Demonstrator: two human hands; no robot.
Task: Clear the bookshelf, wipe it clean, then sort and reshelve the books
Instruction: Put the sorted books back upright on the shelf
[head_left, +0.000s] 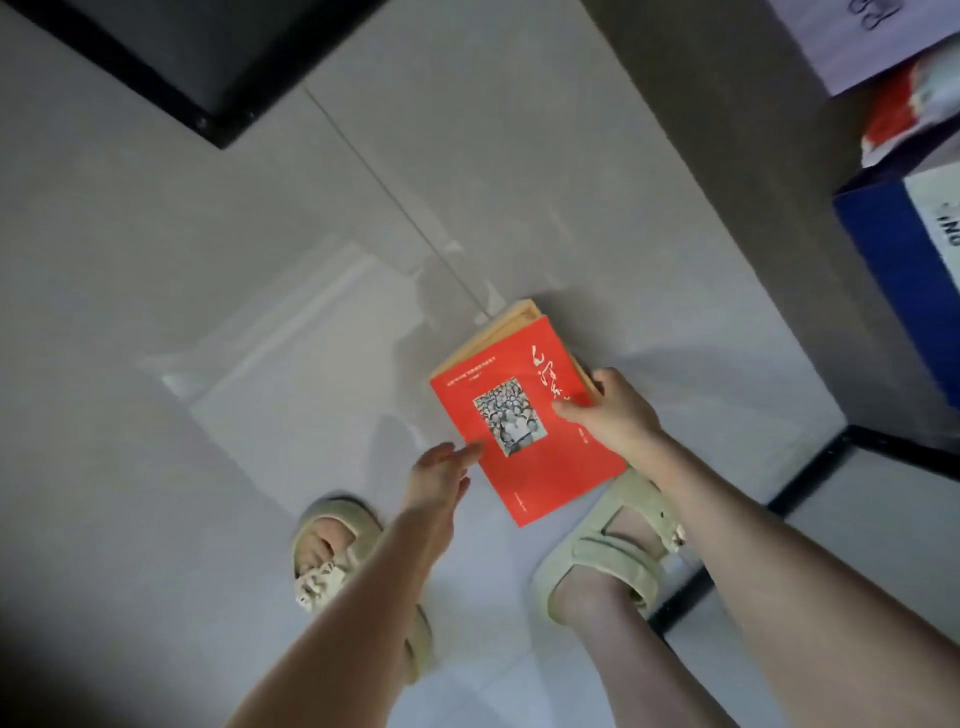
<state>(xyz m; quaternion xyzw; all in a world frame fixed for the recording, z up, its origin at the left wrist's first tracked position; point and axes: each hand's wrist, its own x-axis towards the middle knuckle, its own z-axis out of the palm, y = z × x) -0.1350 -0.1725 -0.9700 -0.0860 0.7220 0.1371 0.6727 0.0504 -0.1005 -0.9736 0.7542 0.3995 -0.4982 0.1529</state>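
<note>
Two bare forearms reach down from the lower edge of the view, the left one slanting in toward the middle and the right one coming from the lower right corner. The right hand (615, 415) grips the red book (524, 457) by its right long edge, thumb pressed flat on the cover and fingers curled round the side. The left hand (439, 470) is spread and relaxed, its straight fingertips at the book's lower left edge; whether they touch it cannot be told. A paler block of pages or a second book shows under the red cover at its far end. The book sits over the grey tiled floor (260, 260), just ahead of two pale green sandals (608, 551), and whether it rests on the floor cannot be told. A blue box (893, 270) stands at the floor's right edge.
</note>
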